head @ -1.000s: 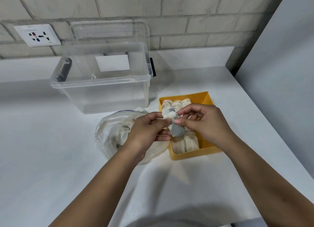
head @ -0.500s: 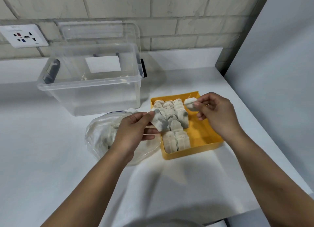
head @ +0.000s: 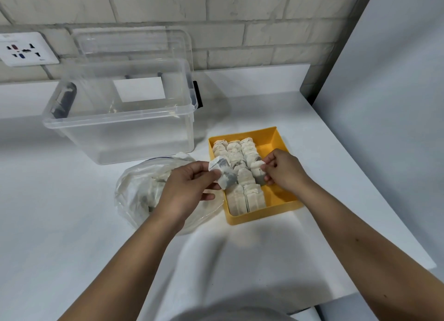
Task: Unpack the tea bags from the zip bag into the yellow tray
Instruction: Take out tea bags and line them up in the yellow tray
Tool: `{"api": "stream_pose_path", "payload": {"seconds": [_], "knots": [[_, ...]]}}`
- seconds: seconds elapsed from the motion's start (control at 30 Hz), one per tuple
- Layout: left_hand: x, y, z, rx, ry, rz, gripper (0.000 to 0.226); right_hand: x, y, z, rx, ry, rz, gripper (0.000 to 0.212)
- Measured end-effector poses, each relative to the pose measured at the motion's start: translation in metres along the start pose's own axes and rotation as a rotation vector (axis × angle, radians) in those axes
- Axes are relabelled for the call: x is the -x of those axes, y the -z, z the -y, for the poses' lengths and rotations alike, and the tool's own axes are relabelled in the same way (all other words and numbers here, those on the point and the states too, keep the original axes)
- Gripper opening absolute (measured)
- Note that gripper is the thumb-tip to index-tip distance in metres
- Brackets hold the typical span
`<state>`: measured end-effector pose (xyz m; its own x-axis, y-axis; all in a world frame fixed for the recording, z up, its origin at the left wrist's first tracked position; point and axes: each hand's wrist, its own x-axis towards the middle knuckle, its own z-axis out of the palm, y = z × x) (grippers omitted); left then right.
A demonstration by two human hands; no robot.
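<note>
The yellow tray [head: 276,138] sits on the white counter and holds several tea bags [head: 243,195] laid in rows along its left side. To its left lies the clear zip bag [head: 137,193] with more tea bags inside. My left hand [head: 185,191] pinches a grey-stained tea bag [head: 222,173] just above the tray's left edge. Inside the tray, my right hand [head: 283,169] pinches another tea bag [head: 258,174] and lowers it onto the right-hand row.
A clear plastic storage box [head: 120,126] with black latches stands behind the zip bag, and its lid [head: 132,44] leans on the brick wall. A wall socket [head: 24,49] is at the far left. A grey panel [head: 384,104] bounds the counter on the right.
My right hand has moved from the tray's far end down to the middle of the right-hand row with its tea bag. My left hand has kept hold of its tea bag by the tray's left edge.
</note>
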<state>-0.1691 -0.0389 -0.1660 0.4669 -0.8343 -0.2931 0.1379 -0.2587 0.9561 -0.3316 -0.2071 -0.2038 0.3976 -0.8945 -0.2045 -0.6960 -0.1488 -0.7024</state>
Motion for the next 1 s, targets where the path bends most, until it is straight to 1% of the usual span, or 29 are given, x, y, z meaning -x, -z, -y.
{"api": "stream_pose_path", "payload": {"seconds": [0.17, 0.23, 0.3, 0.33, 0.37, 0.4, 0.43, 0.47, 0.5, 0.53, 0.57, 0.63, 0.7, 0.83, 0.87, 0.9, 1.0], "knots": [[-0.003, 0.001, 0.002, -0.028, -0.016, -0.018, 0.010, -0.006, -0.003, 0.002, -0.005, -0.038, -0.003, 0.013], [-0.004, 0.001, 0.002, -0.050, -0.027, -0.016, 0.009, -0.004, -0.003, 0.003, 0.050, -0.032, -0.008, 0.019], [-0.004, 0.001, 0.001, -0.072, -0.041, -0.011, 0.009, 0.002, 0.002, 0.008, 0.153, 0.049, -0.093, 0.025], [-0.004, 0.001, 0.000, -0.084, -0.049, -0.008, 0.008, 0.008, 0.007, 0.014, 0.149, 0.104, -0.129, 0.027], [-0.003, 0.001, -0.001, -0.093, -0.055, -0.006, 0.007, 0.016, 0.012, 0.022, 0.090, 0.150, -0.121, 0.027], [-0.003, 0.000, -0.003, -0.091, -0.056, -0.002, 0.006, 0.024, 0.018, 0.031, -0.023, 0.183, -0.061, 0.026], [-0.003, -0.003, -0.005, -0.081, -0.051, 0.008, 0.005, 0.033, 0.025, 0.040, -0.149, 0.194, 0.042, 0.028], [-0.002, -0.006, -0.008, -0.068, -0.045, 0.024, 0.005, 0.040, 0.032, 0.048, -0.238, 0.193, 0.155, 0.030], [-0.002, -0.010, -0.010, -0.064, -0.044, 0.040, 0.005, 0.046, 0.036, 0.054, -0.274, 0.198, 0.239, 0.032], [-0.002, -0.013, -0.012, -0.072, -0.050, 0.054, 0.005, 0.050, 0.039, 0.059, -0.268, 0.208, 0.279, 0.032], [-0.001, -0.017, -0.014, -0.084, -0.061, 0.064, 0.006, 0.053, 0.040, 0.061, -0.234, 0.219, 0.284, 0.029], [-0.001, -0.023, -0.016, -0.096, -0.077, 0.068, 0.007, 0.055, 0.040, 0.063, -0.157, 0.241, 0.249, 0.017], [-0.001, -0.024, -0.016, -0.093, -0.083, 0.050, 0.006, 0.055, 0.043, 0.060, -0.114, 0.263, 0.179, 0.010], [0.001, -0.014, -0.013, -0.121, -0.107, 0.006, 0.009, 0.044, 0.055, 0.042, -0.012, 0.244, -0.029, 0.009], [0.001, -0.010, -0.011, -0.127, -0.104, -0.003, 0.008, 0.040, 0.054, 0.035, 0.035, 0.229, -0.049, 0.009], [0.002, -0.006, -0.009, -0.128, -0.098, -0.013, 0.008, 0.036, 0.051, 0.028, 0.085, 0.211, -0.041, 0.009], [0.004, 0.002, -0.004, -0.116, -0.073, -0.039, 0.008, 0.026, 0.035, 0.008, 0.195, 0.148, 0.070, 0.010]]}}
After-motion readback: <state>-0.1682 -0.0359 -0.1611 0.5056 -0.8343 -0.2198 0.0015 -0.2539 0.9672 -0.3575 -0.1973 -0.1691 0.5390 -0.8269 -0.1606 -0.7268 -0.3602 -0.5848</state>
